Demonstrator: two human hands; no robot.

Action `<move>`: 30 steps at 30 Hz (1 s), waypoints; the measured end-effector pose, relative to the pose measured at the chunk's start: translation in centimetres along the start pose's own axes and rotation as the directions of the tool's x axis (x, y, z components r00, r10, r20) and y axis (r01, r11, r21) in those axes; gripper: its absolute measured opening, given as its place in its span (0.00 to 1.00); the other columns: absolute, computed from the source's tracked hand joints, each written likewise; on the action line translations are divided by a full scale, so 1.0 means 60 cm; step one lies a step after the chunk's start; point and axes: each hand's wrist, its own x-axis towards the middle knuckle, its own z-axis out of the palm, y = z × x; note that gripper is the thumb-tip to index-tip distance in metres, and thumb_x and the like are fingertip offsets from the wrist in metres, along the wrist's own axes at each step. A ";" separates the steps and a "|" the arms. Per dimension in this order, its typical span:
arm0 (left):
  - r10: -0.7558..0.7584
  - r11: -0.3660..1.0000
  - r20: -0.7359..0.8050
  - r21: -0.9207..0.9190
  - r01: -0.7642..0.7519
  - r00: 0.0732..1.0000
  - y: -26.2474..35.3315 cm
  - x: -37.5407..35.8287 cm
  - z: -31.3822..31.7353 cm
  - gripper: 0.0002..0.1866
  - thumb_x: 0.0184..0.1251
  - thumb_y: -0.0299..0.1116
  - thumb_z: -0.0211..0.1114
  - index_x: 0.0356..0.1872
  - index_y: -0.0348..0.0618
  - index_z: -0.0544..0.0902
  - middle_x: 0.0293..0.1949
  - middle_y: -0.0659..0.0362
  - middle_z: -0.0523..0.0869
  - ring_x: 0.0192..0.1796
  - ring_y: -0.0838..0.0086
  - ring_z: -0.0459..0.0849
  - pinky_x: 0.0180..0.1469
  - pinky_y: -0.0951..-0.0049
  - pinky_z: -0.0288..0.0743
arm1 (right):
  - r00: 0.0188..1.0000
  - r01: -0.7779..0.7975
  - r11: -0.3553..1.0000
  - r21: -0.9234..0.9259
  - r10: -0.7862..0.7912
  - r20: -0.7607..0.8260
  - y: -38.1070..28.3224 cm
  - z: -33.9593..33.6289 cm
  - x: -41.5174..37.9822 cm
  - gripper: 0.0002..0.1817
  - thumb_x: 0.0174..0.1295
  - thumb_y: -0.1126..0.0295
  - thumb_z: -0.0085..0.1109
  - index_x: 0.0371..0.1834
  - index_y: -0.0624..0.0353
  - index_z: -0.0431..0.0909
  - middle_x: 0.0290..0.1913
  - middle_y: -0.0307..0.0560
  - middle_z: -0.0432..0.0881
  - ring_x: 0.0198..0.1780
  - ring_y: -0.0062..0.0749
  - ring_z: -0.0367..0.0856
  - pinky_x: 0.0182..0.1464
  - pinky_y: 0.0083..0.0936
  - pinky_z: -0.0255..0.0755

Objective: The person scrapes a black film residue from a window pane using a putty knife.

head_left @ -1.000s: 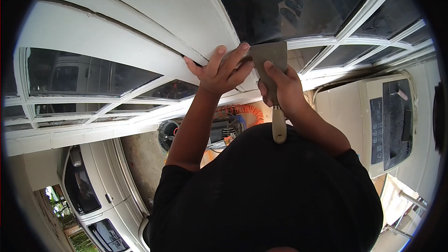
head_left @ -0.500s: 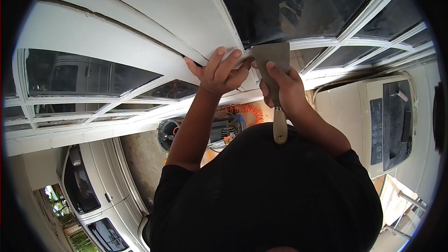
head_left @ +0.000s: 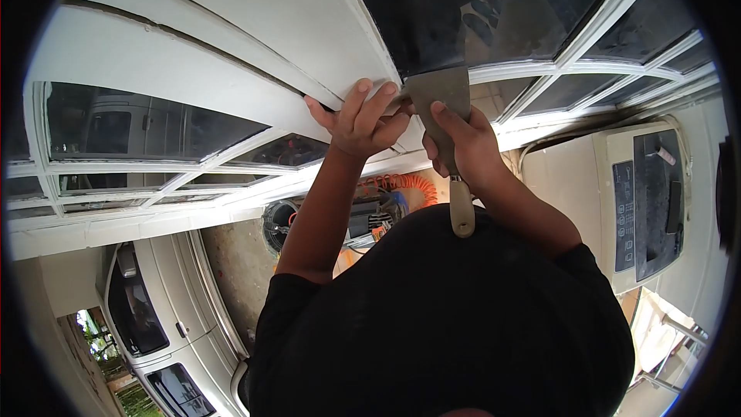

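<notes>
My right hand [head_left: 463,147] grips a wide putty knife [head_left: 440,96] with a beige handle [head_left: 461,212], index finger pressed on the blade. The blade's edge rests against the white window frame [head_left: 255,38] where it meets a dark glass pane [head_left: 432,8]. My left hand [head_left: 356,120] lies on the frame just left of the blade, fingers spread and touching the frame's bar. My black shirt fills the lower middle of the view.
White window bars and dark panes [head_left: 131,127] stretch to both sides. Below are a white washing machine [head_left: 644,201] at right, an orange coiled hose [head_left: 405,185] with a compressor, and a parked light-coloured car [head_left: 154,316] at lower left.
The putty knife and my right hand shifted slightly left and up along the frame's edge. My left hand stayed on the frame with little movement.
</notes>
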 end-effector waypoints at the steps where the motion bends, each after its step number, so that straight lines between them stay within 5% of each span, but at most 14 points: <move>1: -0.045 0.999 -0.001 0.001 0.045 0.999 0.004 -0.005 0.002 0.16 0.62 0.54 0.68 0.38 0.70 0.67 0.55 0.72 0.75 0.66 0.69 0.72 0.73 0.27 0.31 | 1.000 0.004 1.000 -0.003 -0.004 0.013 -0.003 0.000 -0.002 0.16 0.73 0.56 0.50 0.46 0.59 0.77 0.22 0.43 0.76 0.17 0.21 0.71 0.16 0.20 0.65; 23: -0.080 0.997 -0.019 -0.002 0.080 0.997 0.009 0.001 0.004 0.14 0.63 0.55 0.67 0.35 0.68 0.70 0.57 0.77 0.79 0.67 0.71 0.71 0.73 0.29 0.31 | 0.995 0.091 0.995 -0.048 -0.089 0.047 -0.003 -0.009 0.002 0.20 0.74 0.53 0.48 0.47 0.59 0.81 0.21 0.40 0.76 0.16 0.18 0.69 0.17 0.18 0.63; 30: -0.041 0.998 0.008 0.045 0.041 0.999 0.005 0.002 0.004 0.12 0.64 0.53 0.67 0.38 0.71 0.71 0.53 0.81 0.81 0.67 0.71 0.70 0.72 0.28 0.32 | 0.991 0.100 0.995 -0.008 -0.101 -0.087 0.007 -0.045 -0.008 0.22 0.73 0.54 0.50 0.52 0.63 0.80 0.24 0.41 0.78 0.20 0.18 0.72 0.17 0.17 0.63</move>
